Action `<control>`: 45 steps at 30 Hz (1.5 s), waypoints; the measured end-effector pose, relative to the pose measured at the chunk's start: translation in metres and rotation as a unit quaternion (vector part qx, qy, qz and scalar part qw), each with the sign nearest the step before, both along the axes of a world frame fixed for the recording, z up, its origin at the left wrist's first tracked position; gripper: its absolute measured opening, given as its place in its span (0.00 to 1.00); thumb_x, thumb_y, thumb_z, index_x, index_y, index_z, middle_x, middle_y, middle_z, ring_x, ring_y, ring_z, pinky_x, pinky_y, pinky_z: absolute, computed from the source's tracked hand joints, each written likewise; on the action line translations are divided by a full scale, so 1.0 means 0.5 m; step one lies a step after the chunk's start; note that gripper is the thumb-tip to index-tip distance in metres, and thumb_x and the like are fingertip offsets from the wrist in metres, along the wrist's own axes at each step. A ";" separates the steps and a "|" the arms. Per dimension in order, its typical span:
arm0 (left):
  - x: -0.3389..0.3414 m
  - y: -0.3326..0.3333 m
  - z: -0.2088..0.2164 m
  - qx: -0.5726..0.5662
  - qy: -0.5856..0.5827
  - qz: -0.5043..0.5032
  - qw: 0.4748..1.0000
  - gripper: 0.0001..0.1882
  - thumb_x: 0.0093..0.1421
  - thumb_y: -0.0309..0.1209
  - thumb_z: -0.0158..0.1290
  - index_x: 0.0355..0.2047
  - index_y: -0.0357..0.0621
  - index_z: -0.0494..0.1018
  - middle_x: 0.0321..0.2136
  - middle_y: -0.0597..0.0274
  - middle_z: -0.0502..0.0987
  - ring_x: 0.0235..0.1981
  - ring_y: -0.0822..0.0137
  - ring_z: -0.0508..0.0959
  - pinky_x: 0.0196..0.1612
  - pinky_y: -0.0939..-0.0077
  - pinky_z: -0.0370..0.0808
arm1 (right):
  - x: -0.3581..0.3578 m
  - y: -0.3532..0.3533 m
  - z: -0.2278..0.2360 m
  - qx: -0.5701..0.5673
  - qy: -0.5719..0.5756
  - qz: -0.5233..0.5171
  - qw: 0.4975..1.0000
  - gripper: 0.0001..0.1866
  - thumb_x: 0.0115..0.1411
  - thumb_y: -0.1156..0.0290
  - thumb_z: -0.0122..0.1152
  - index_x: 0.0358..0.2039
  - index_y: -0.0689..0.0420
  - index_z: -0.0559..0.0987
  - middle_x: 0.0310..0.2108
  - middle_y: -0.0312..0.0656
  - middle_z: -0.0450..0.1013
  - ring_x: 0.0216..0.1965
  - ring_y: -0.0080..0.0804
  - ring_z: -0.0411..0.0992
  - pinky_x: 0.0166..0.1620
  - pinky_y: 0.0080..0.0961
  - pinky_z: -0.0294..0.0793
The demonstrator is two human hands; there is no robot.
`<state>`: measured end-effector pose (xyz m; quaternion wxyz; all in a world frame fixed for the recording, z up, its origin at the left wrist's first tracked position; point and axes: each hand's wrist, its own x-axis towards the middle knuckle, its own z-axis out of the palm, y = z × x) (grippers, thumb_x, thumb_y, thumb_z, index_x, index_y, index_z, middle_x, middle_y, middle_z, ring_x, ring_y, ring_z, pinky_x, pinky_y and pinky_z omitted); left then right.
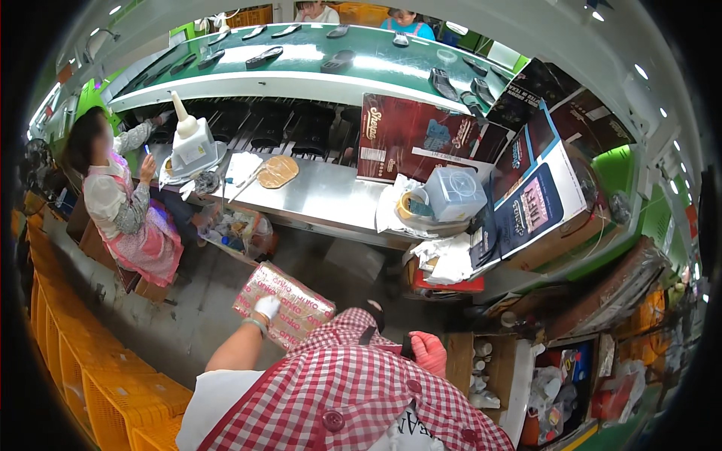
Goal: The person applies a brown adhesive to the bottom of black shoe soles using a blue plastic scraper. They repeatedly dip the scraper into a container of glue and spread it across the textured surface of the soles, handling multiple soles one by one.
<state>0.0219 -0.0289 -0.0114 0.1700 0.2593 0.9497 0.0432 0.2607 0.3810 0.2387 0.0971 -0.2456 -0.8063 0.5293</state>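
My left hand (267, 307), in a white glove, rests on top of a cardboard box (304, 307) covered with pink-printed clear wrap. Its fingers are curled in; whether they grip anything there is hidden. On the other side of my red checked apron (323, 376), my right hand (429, 353) wears a pinkish-red glove. Those fingers are closed beside a small dark piece at the apron's edge, and what they hold cannot be made out.
Ahead runs a metal bench (331, 192) under a green conveyor (301, 64) carrying shoe soles. A co-worker (124, 203) sits at left. Orange crates (98, 361) line the left side. A clear tub (455, 194) stands on the bench; bins of bottles (485, 372) are at right.
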 end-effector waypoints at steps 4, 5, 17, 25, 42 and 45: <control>-0.233 0.112 0.236 0.207 0.173 0.074 0.960 0.11 0.59 0.30 0.41 0.38 0.44 0.71 0.36 0.47 0.73 0.36 0.52 0.74 0.40 0.62 0.72 | -0.032 0.027 0.022 -0.101 0.047 -0.107 0.988 0.10 0.60 0.69 0.56 0.41 0.58 0.77 0.30 0.34 0.72 0.27 0.18 0.68 0.33 0.18 0.69; -0.314 0.133 0.298 0.330 0.079 0.145 0.929 0.11 0.57 0.28 0.43 0.39 0.46 0.71 0.36 0.49 0.73 0.36 0.53 0.74 0.39 0.61 0.72 | -0.042 0.031 0.015 -0.110 0.060 -0.121 0.985 0.10 0.60 0.69 0.56 0.41 0.58 0.77 0.30 0.33 0.72 0.26 0.17 0.67 0.31 0.17 0.69; -1.001 0.500 0.859 0.352 0.320 0.164 0.864 0.39 0.48 0.56 0.54 0.51 0.37 0.68 0.48 0.41 0.72 0.51 0.48 0.70 0.54 0.63 0.66 | -0.344 0.039 -0.057 -0.146 0.133 -0.338 0.920 0.19 0.58 0.66 0.61 0.46 0.64 0.73 0.31 0.36 0.74 0.23 0.17 0.71 0.22 0.12 0.66; -1.147 0.517 0.849 0.274 0.213 0.034 0.937 0.33 0.48 0.54 0.54 0.44 0.38 0.71 0.44 0.45 0.74 0.47 0.49 0.73 0.49 0.63 0.69 | -0.546 0.025 -0.032 -0.192 0.184 -0.417 0.869 0.31 0.56 0.67 0.63 0.57 0.65 0.65 0.43 0.43 0.72 0.32 0.23 0.74 0.29 0.13 0.70; -0.658 0.202 0.448 0.690 -0.133 -0.109 0.703 0.47 0.42 0.37 0.64 0.61 0.38 0.55 0.48 0.53 0.65 0.49 0.61 0.68 0.53 0.69 0.65 | -0.632 0.064 -0.106 -0.117 0.193 -0.374 0.899 0.36 0.54 0.60 0.64 0.58 0.64 0.62 0.43 0.40 0.71 0.33 0.21 0.73 0.30 0.13 0.70; -0.622 0.206 0.397 0.562 -0.029 -0.114 0.819 0.44 0.37 0.25 0.56 0.60 0.41 0.58 0.47 0.50 0.64 0.50 0.55 0.67 0.55 0.66 0.63 | -0.638 0.069 -0.099 -0.108 0.192 -0.372 0.902 0.34 0.55 0.61 0.64 0.57 0.65 0.64 0.41 0.39 0.73 0.32 0.22 0.74 0.30 0.13 0.71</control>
